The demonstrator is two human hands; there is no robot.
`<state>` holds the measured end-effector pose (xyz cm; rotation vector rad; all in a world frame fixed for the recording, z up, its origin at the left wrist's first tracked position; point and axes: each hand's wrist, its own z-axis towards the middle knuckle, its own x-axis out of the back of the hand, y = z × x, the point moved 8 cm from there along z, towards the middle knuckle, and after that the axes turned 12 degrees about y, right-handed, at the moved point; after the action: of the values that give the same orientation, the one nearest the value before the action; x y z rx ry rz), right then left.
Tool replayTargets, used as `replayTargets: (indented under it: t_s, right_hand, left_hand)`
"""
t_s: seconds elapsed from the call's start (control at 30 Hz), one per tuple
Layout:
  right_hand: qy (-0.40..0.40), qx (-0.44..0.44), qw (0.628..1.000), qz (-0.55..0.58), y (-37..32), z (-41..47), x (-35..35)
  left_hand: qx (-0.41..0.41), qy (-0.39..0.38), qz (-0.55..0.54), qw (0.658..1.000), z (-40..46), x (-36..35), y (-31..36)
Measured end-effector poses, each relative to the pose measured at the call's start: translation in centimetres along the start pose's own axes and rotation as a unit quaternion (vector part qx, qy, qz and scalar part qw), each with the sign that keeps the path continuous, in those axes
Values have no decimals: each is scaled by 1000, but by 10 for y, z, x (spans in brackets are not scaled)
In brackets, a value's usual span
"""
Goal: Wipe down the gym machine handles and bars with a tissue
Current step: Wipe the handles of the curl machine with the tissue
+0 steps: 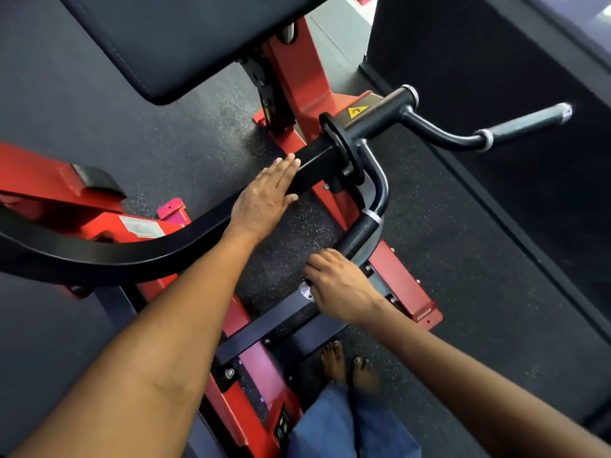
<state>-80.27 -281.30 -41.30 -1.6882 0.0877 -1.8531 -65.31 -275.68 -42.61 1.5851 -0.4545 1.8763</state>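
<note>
Left hand: the left hand [264, 198] lies flat, fingers straight and together, palm down on the black lever arm [139, 252] just short of the round collar [340, 153], at the centre of the frame.
Right hand: the right hand [337, 285] sits lower centre, fingers curled round the lower end of the near handle [358, 234], covering its tip.
Tissue: a small whitish patch shows at the edge of the right hand's fingers; whether this is the tissue or the handle's end cap cannot be told.
Near handle: a black grip with a pale ring at its top, running down from a bent dark tube that comes off the collar, tilted toward the lower left.
Far handle: a second handle [525, 122] with a grey grip between two pale rings reaches toward the upper right of the frame, well apart from both hands.
Lever arm: a broad black bar curving from the left edge up to the collar, passing under the left hand.
Frame: the red machine frame [297, 77] rises at top centre and spreads along the floor at left and lower centre; a yellow warning sticker [357, 111] sits beside the collar.
Pad: a black upholstered pad [158, 51] fills the upper left.
Floor: speckled dark rubber floor [463, 259].
Person: bare feet [350, 368] and blue trouser legs [347, 428] at bottom centre, beside the frame's base.
</note>
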Motion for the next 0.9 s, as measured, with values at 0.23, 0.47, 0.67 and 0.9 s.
replayTargets:
  t_s: [0.23,0.47,0.67,0.9]
  right_hand:
    - [60,-168,969,171,57,-97,34]
    - [369,-617,549,425,115,-52,31]
    - [155,-656,452,584,42,-68,-38]
    - [250,-587,360,681,96,-42,-7]
  left_hand:
    - [20,-8,-11,1000,0,2,-1]
    - [14,-13,10,1000,0,2,0]
    - [17,-16,7,1000,1,1,0]
    - [17,-14,4,1000,1,-1,-2]
